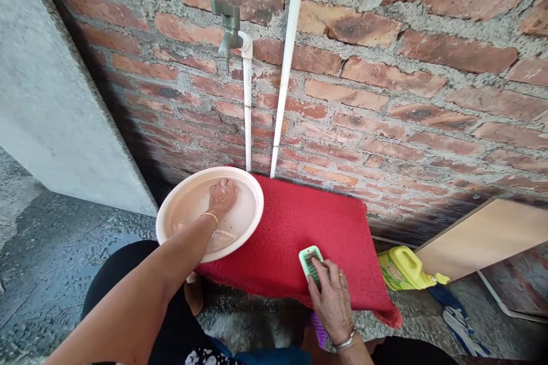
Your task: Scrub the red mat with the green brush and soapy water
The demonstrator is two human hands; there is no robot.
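My left hand [222, 196] is down in a pale pink basin [164, 222] of cloudy water, its fingers curled under. Whatever those fingers may hold is hidden. The basin stands at the left end of a bench covered with a red cloth [299, 211]. Over the front part of the cloth, my right hand [333, 300] has its thumb and fingers on a small light-green scrub brush [305, 256]. The brush is rectangular, with a darker green textured face turned up under the fingertips.
A tap [230, 34] and a white pipe [287, 57] run along the brick wall [363, 80]. A grey slab [72, 91] leans at left. A yellow jug [405, 268], a tan board [483, 234] and slippers [460, 325] are at right. The floor is wet.
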